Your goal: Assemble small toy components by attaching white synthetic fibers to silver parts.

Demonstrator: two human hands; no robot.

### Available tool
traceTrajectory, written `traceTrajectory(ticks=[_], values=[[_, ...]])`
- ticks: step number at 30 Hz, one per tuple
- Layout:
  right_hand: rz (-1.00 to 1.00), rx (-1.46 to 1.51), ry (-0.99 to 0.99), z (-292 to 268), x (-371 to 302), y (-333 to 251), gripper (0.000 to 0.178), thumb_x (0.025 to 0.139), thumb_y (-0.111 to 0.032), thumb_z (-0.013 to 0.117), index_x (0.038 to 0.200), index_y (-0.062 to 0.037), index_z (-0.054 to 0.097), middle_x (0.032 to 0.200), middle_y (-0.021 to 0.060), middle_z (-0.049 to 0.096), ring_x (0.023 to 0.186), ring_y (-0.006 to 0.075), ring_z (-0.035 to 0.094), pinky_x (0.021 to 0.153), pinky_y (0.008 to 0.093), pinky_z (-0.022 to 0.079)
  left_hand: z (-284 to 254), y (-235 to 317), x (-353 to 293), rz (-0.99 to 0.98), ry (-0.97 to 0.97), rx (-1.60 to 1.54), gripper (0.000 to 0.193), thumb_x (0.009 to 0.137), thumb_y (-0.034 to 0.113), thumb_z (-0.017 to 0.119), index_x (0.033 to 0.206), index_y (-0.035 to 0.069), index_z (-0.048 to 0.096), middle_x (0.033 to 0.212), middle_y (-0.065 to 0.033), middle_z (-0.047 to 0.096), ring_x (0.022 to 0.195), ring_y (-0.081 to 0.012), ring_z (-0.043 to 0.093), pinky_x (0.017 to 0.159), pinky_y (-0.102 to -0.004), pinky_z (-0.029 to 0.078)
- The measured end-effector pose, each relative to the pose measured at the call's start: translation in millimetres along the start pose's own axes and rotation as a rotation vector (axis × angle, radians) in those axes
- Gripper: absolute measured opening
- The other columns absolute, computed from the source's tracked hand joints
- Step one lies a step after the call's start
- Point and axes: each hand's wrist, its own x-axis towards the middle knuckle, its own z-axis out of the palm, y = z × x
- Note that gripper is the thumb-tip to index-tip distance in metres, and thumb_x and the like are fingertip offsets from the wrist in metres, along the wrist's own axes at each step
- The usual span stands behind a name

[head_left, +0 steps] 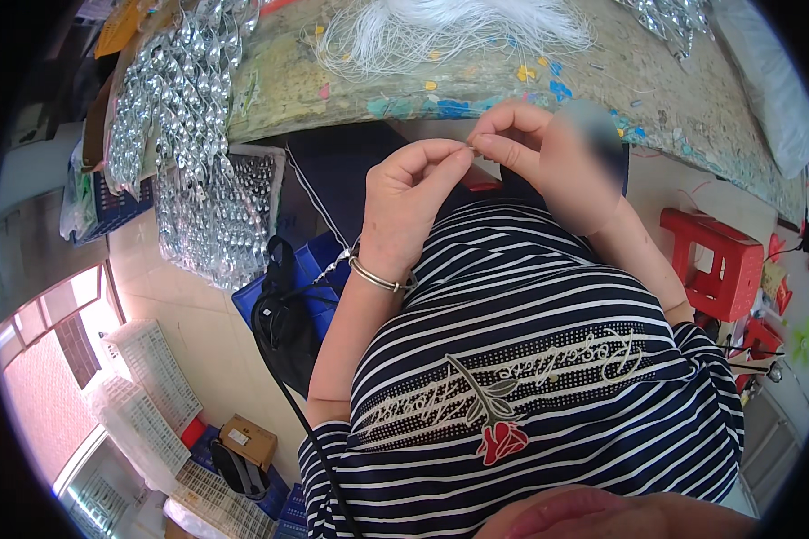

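Observation:
My left hand (406,193) is closed, thumb pressed to the forefinger. Its fingertips meet those of my right hand (553,166), just off the table's near edge. The thumb and forefinger of my right hand also pinch together, and part of that hand is blurred over. A tiny thing lies between the touching fingertips, too small to name. Beyond the hands, a bundle of fine white threads (458,34) is spread on the worn table (333,99). Shiny silver twisted strips (178,99) hang in a thick bunch over the table's left edge.
A basket (277,175) with more silver strips stands lower left of the table, near a blue container (315,256) and black bag (283,314). A red plastic stool (733,296) is at the right. White crates (153,377) and a cardboard box (248,440) stand lower left.

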Motion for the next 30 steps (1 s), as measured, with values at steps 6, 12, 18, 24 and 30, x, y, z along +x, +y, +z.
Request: traceTrajectory(ticks=[6, 12, 18, 24, 30], values=[[-0.014, 0.006, -0.004, -4, 0, 1, 0.008, 0.088, -0.011, 0.057, 0.092, -0.0048, 0.06, 0.09, -0.0017, 0.058, 0.082, 0.005, 0.051, 0.073, 0.0201, 0.041, 2, 0, 1, -0.012, -0.04, 0.002, 0.014, 0.08, 0.011, 0.068, 0.093, 0.005, 0.069, 0.072, 0.0073, 0.059, 0.057, 0.0019, 0.038, 0.049, -0.0148, 0.026], [-0.025, 0.108, -0.085, -9, 1, -8, 0.01, 0.092, -0.015, 0.052, 0.092, -0.007, 0.057, 0.088, -0.001, 0.057, 0.076, 0.0052, 0.049, 0.068, 0.0193, 0.04, -2, 3, 1, -0.057, -0.102, -0.029, 0.014, 0.081, 0.008, 0.065, 0.093, 0.002, 0.068, 0.08, 0.0011, 0.064, 0.067, -0.0023, 0.051, 0.06, -0.016, 0.038], [0.016, 0.185, -0.058, -2, -1, -11, 0.01, 0.095, -0.018, 0.044, 0.092, -0.0091, 0.048, 0.07, -0.0016, 0.047, 0.061, 0.0057, 0.042, 0.056, 0.0191, 0.032, -7, 1, 3, -0.055, -0.158, -0.048, 0.012, 0.082, 0.007, 0.063, 0.088, -0.002, 0.067, 0.084, -0.0053, 0.066, 0.079, -0.0086, 0.059, 0.074, -0.0211, 0.046], [-0.161, 0.129, 0.09, -47, 7, -34, 0.01, 0.095, -0.015, 0.044, 0.088, -0.0088, 0.046, 0.07, -0.0042, 0.04, 0.062, 0.0056, 0.035, 0.057, 0.0196, 0.03, -25, 9, -3, -0.027, -0.135, 0.004, 0.011, 0.081, 0.007, 0.063, 0.086, -0.002, 0.068, 0.084, -0.0051, 0.067, 0.079, -0.0089, 0.059, 0.074, -0.0215, 0.046], [-0.05, -0.119, -0.024, -8, -3, -10, 0.009, 0.093, -0.015, 0.046, 0.087, -0.0091, 0.047, 0.07, -0.0019, 0.044, 0.062, 0.0063, 0.041, 0.059, 0.0191, 0.035, -26, 7, -1, -0.025, -0.184, -0.048, 0.012, 0.082, 0.008, 0.063, 0.088, -0.002, 0.068, 0.083, -0.006, 0.067, 0.078, -0.0093, 0.06, 0.074, -0.0217, 0.046]])
